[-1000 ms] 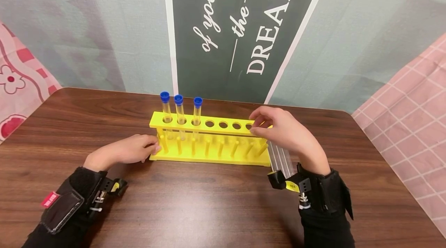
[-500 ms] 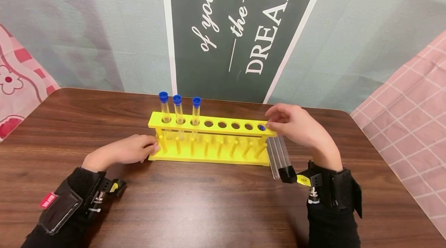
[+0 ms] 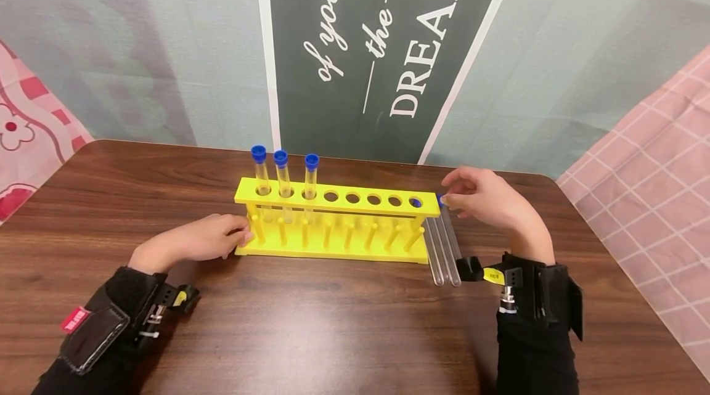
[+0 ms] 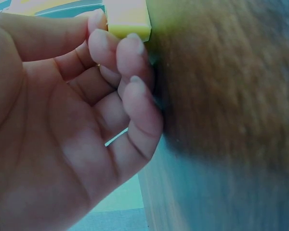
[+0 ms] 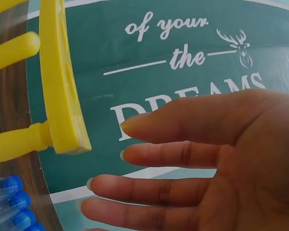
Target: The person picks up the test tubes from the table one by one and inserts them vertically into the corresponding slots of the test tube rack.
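Note:
A yellow test tube rack [image 3: 338,253] stands on the table, with three blue-capped test tubes [image 3: 310,177] upright in holes towards its left end. My left hand [image 3: 199,241] grips the rack's left end low down; in the left wrist view its thumb and curled fingertips meet the yellow end [image 4: 129,26]. To the right of the rack, several clear test tubes [image 3: 444,250] lie side by side, their blue caps [image 5: 20,199] showing in the right wrist view. Just over the caps, my right hand [image 3: 488,198] has its thumb and fingers apart, holding nothing.
The brown wooden table [image 3: 355,333] ends at a hanging cloth backdrop [image 3: 222,74] with a dark printed panel. Pink cloth [image 3: 665,198] hangs at both sides. Pegs [image 3: 327,235] stick up along the rack's base.
My right hand has moved right, from above the rack's right-hand holes to beside its end, uncovering them and more of the lying tubes. The left hand keeps its place on the rack.

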A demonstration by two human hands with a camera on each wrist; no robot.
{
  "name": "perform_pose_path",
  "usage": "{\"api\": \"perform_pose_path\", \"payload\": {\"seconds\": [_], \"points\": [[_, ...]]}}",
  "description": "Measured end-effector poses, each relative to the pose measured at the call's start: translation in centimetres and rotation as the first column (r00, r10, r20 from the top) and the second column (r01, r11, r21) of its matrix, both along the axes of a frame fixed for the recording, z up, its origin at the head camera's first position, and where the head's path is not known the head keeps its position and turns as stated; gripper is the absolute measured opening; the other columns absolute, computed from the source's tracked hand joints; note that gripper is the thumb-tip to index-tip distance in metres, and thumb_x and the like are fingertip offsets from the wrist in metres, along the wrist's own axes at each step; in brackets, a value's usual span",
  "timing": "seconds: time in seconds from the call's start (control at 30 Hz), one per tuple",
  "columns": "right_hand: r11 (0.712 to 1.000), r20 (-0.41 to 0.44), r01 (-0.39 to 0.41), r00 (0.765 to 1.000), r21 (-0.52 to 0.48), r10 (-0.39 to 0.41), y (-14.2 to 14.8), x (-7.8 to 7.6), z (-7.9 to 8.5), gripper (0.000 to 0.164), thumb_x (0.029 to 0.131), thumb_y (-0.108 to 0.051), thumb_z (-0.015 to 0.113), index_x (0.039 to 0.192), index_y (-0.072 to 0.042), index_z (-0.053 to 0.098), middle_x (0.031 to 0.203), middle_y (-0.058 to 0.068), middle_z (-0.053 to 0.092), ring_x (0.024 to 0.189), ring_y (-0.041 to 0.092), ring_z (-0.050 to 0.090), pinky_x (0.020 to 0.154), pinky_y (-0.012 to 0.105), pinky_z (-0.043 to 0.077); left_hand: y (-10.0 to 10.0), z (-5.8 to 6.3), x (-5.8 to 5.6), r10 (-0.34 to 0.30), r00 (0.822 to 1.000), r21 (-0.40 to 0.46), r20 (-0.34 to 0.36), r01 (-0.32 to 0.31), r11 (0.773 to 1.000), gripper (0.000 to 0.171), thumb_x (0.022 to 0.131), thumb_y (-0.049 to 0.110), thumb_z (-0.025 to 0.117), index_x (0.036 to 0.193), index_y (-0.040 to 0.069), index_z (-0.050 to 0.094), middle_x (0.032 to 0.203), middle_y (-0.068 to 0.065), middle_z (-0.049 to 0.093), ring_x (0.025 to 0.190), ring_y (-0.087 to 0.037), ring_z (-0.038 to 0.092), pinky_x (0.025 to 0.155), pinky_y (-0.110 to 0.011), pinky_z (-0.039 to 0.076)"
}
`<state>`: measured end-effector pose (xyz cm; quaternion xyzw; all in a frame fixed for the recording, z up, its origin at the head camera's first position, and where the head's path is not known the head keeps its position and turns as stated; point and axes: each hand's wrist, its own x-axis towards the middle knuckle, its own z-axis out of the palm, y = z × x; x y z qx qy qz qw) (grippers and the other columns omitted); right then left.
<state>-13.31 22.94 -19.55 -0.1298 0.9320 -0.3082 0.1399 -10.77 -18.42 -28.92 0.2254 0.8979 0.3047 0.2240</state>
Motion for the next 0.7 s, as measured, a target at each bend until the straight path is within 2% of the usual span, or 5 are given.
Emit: {"api": "perform_pose_path", "payload": {"seconds": [0.37,0.7], "points": [[0.999,0.03,0.05,0.998,0.007,-0.05,1.0,-0.9,-1.1,0.033,0.089,-0.012,0.056,0.116,0.005,0.047,0.102,0.022,0.059,0.083,0.03,0.061,0.071,0.039,0.051,0.0,0.0,0.0,-0.002,1.0,0.001,0.006,0.002,1.0,0.022,0.096,0.011,0.043,0.075,0.008,0.048,0.059,0.0,0.042,0.05,-0.014,0.039,0.052,-0.028,0.034],[0.996,0.058,0.082,0.995,0.038,-0.084,1.8,-1.4,-1.6,0.036,0.089,-0.014,0.056,0.118,0.004,0.046,0.101,0.02,0.057,0.072,0.02,0.06,0.069,0.036,0.05,0.0,0.0,0.0,-0.006,1.0,0.011,0.007,0.006,1.0,0.022,0.097,0.011,0.042,0.076,0.008,0.048,0.06,0.0,0.043,0.051,-0.014,0.04,0.052,-0.028,0.035]]}}
